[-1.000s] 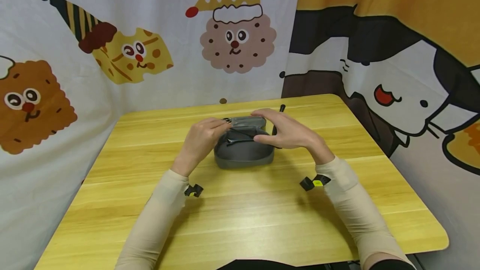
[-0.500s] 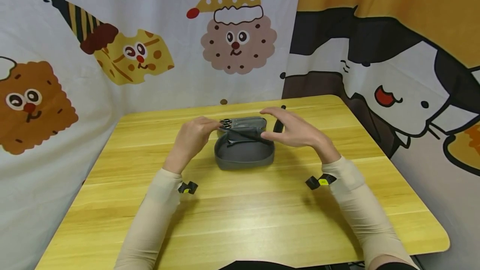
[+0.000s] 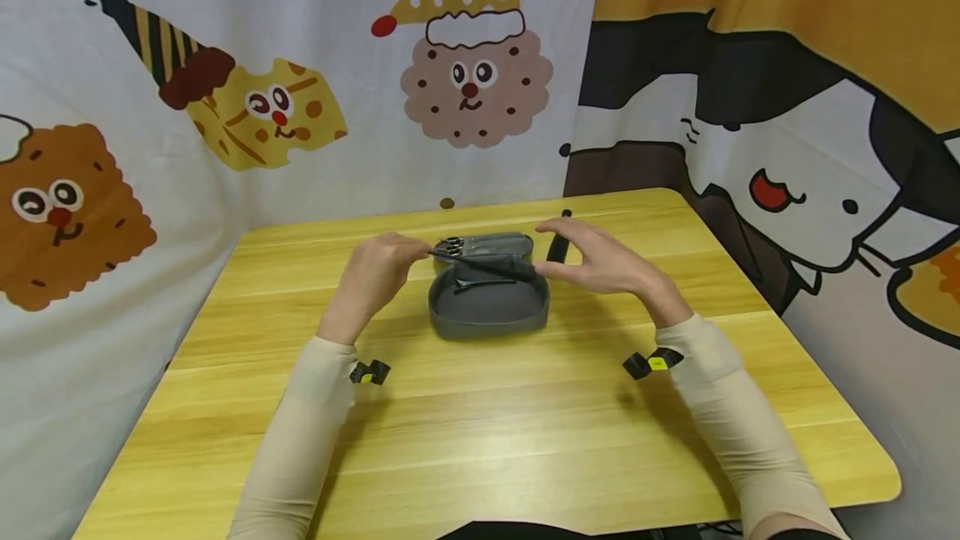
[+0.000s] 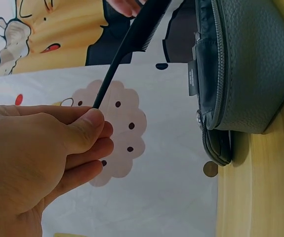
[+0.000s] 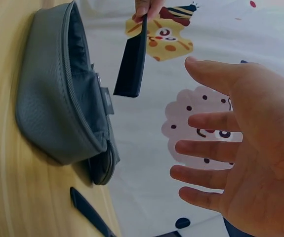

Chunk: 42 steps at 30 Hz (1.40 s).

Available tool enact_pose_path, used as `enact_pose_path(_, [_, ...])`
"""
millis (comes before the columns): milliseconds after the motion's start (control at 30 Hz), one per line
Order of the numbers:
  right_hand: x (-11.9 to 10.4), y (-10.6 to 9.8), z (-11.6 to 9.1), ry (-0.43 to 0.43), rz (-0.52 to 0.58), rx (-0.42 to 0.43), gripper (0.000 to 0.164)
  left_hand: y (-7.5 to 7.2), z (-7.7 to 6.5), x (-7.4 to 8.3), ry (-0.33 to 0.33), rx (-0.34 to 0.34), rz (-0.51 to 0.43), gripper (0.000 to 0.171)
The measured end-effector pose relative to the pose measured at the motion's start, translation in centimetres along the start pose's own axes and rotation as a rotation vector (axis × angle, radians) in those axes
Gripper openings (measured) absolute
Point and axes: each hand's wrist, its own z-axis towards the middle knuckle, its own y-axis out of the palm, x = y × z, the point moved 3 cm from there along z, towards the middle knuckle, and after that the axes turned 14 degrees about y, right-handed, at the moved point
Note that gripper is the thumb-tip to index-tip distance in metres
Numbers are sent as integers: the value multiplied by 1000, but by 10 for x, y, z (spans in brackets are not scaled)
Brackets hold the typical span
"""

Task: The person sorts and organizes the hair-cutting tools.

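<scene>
My left hand [image 3: 378,282] pinches the thin tail of a black tail comb [image 4: 137,32] between thumb and forefinger. The comb stretches to the right above the opening of a grey zip case [image 3: 487,327]; its broad toothed end points toward my right hand. Fingers spread, my right hand [image 3: 611,261] hovers to the right of the case and holds nothing. The right wrist view shows its palm [image 5: 260,148] apart from the comb. The case lies unzipped, its lid [image 3: 498,246] folded back, with scissors handles [image 3: 453,246] showing at the lid's left end.
A slim black object [image 3: 558,247] lies on the table right of the case, partly behind my right hand. The wooden table [image 3: 480,432] ends at a printed curtain [image 3: 300,182] along the back.
My left hand has moved left and drawn the comb into sight above the case. My right hand has shifted right, away from the case.
</scene>
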Motion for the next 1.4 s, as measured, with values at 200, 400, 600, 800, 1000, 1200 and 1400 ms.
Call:
enact_pose_path(200, [13,2,3,37,-18,2,74,2,-4,-3,-7,6,-13,13])
enact_pose_path(400, [26,6,9,68,-32,-2,73,3,-5,-4,-13,2,-22,12])
enact_pose_path(600, [37,17,14,84,-50,-40,63,6,-5,-6,-29,-13,-29,11])
enact_pose_path(800, [41,28,16,70,-62,-78,53,8,-5,-7,-49,-45,-43,10])
enact_pose_path(1000, [42,38,18,58,-77,-108,45,13,-7,-8,-82,-86,-86,11])
enact_pose_path(1200, [43,44,20,58,-53,-142,39,16,-10,-9,-106,-106,-108,11])
enact_pose_path(1400, [42,46,21,37,-49,-141,38,21,-10,-8,-115,-151,-115,10])
